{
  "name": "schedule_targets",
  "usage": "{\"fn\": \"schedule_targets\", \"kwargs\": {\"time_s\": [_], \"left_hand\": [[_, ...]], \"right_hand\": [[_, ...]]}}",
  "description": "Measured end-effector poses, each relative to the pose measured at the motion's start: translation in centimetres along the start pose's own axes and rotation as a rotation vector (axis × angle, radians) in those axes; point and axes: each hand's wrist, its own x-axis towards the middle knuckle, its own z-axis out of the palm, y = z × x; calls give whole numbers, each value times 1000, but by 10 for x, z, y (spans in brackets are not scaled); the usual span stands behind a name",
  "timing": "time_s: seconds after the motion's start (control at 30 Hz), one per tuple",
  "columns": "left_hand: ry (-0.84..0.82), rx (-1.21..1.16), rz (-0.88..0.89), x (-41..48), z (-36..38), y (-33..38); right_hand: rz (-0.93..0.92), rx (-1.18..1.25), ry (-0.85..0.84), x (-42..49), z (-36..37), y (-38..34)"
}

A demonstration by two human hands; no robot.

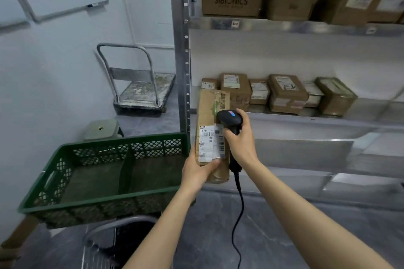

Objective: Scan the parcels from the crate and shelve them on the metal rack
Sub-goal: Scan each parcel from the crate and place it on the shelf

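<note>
The left grip (197, 173) is holding a brown parcel (209, 111) label-up so the scanner (229, 118), clasped in the right grip (242, 140), can read it.

Left hand (197, 172) grips upright parcel (213, 135); right hand (239, 137) holds scanner (229, 119) against label; green crate (105, 199) left, metal rack (284, 26) behind.

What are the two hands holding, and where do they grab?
The left hand grips the long cardboard parcel near its bottom end. The right hand grips the black barcode scanner by its handle.
</note>
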Motion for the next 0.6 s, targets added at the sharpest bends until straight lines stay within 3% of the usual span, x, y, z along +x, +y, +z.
{"fn": "schedule_targets", "kwargs": {"time_s": [0.6], "left_hand": [[-205, -113, 49, 37, 141, 27]], "right_hand": [[-21, -82, 351, 32, -133, 2]]}}
